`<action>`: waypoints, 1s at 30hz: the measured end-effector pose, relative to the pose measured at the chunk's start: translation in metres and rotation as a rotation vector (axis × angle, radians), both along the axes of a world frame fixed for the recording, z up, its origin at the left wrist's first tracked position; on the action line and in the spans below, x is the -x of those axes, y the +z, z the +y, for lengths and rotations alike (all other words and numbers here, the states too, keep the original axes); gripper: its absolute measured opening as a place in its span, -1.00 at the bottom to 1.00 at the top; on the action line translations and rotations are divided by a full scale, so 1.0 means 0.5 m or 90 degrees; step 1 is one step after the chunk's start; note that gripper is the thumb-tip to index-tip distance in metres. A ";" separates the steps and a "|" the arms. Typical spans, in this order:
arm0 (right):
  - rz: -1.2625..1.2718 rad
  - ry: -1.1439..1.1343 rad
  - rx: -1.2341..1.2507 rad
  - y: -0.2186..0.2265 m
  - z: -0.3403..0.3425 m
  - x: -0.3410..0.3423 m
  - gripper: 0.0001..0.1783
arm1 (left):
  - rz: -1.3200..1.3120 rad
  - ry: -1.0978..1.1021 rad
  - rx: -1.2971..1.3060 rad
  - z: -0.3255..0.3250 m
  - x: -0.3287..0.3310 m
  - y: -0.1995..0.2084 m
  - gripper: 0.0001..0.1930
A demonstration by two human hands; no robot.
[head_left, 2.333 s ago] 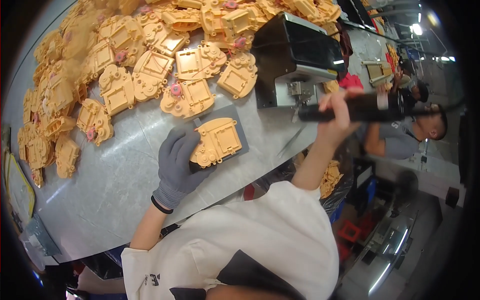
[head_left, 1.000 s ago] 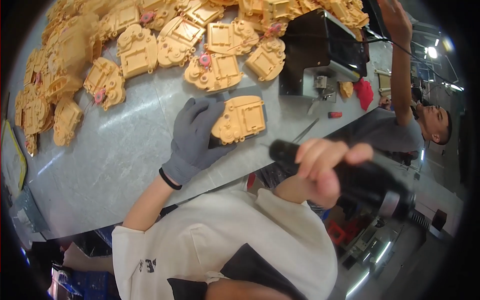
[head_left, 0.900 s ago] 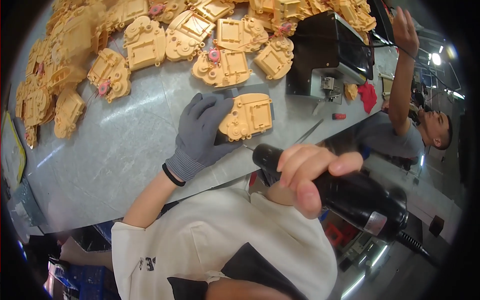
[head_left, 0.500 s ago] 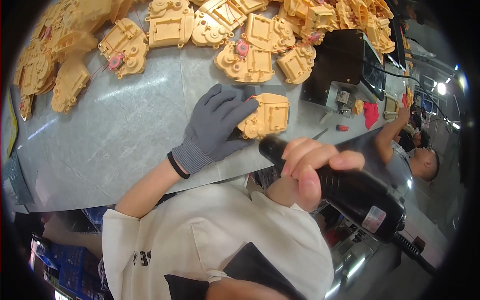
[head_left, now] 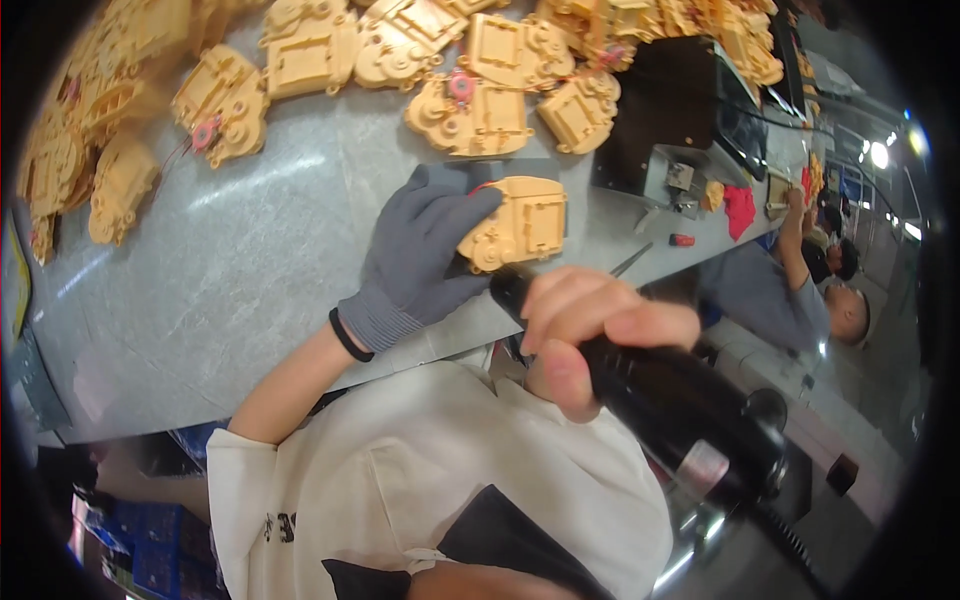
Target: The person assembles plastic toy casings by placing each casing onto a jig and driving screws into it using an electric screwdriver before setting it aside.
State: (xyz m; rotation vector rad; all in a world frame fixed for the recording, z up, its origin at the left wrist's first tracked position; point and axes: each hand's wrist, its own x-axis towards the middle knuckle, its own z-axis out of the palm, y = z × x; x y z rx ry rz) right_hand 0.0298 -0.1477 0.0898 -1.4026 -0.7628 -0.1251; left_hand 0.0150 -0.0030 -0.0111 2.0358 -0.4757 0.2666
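Note:
My left hand (head_left: 415, 255), in a grey knitted glove, grips the left side of a yellow plastic housing (head_left: 530, 222). The housing rests on a dark grey block (head_left: 510, 168) on the table. My bare right hand (head_left: 600, 325) is wrapped round a black corded electric screwdriver (head_left: 690, 420). Its narrow front end points at the lower edge of the housing. Whether the tip touches the housing I cannot tell, because the bit does not show clearly.
Several similar yellow housings (head_left: 470, 115) lie along the far side of the grey table (head_left: 270, 260), some with red wires. A black box-shaped device (head_left: 655, 115) stands at the right, with tweezers (head_left: 632, 260) and a red cloth (head_left: 738, 210) nearby. Another person (head_left: 800, 290) sits further right.
The screwdriver in my right hand has moved left, its front end shifting along the housing's lower edge. My left hand keeps its hold. The whole view has shifted slightly.

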 end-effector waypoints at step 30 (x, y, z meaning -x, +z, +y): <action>0.008 -0.144 -0.116 0.036 0.023 -0.065 -0.49 | 0.104 0.050 0.026 -0.010 0.008 0.005 -0.05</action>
